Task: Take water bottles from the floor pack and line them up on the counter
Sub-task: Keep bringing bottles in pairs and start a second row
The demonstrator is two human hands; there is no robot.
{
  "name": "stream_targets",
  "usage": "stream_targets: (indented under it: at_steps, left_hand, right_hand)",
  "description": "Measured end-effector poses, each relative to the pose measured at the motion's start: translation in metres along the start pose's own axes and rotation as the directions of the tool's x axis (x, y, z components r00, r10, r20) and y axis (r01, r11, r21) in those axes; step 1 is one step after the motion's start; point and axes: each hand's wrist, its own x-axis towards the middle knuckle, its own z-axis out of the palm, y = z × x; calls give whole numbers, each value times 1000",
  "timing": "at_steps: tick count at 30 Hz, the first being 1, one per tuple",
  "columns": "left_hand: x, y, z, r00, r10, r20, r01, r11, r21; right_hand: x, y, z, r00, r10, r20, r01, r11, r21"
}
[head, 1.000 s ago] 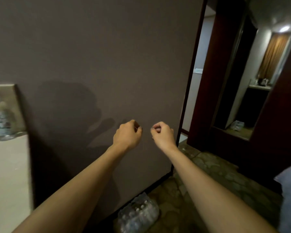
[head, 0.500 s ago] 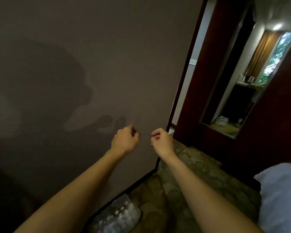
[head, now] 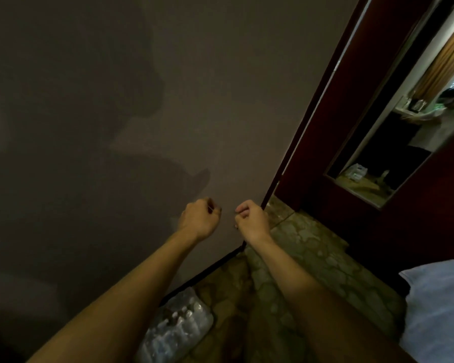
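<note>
While your left hand (head: 198,218) and right hand (head: 252,220) hang curled shut and hold nothing, the pack of water bottles (head: 174,327) lies on the floor (head: 307,260) below them, so you must reach down.

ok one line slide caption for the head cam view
Both hands, left and right, loosely curled and empty above the floor bottle pack by the wall.

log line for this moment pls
left hand: fist, empty | right hand: fist, empty | bottle pack: on floor by wall, untouched
</note>
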Motion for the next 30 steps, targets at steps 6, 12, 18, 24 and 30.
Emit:
stream_targets:
  at_steps: [6,12,18,24,30]
  left_hand:
    - [23,-35,25,992,-118,34,119,993,-16]
    - [35,-87,64,947,-313,79,315,949,-20]
    - [40,-125,115,839,-524,149,535,843,-50]
    - [31,-147,178,710,-678,189,703,696,-144]
    - [19,-160,227,604,-769,211,797,579,-171]
  right_hand:
    - [29,29,39,985,47,165,-46,999,-9]
    - [43,97,94,925,146,351,-152,988,-11]
    - [73,154,115,822,230,521,-250,968,-33]
    - [87,202,141,648,321,691,-305,940,-152]
    - [78,235,153,470,409,782,-366,897,-248]
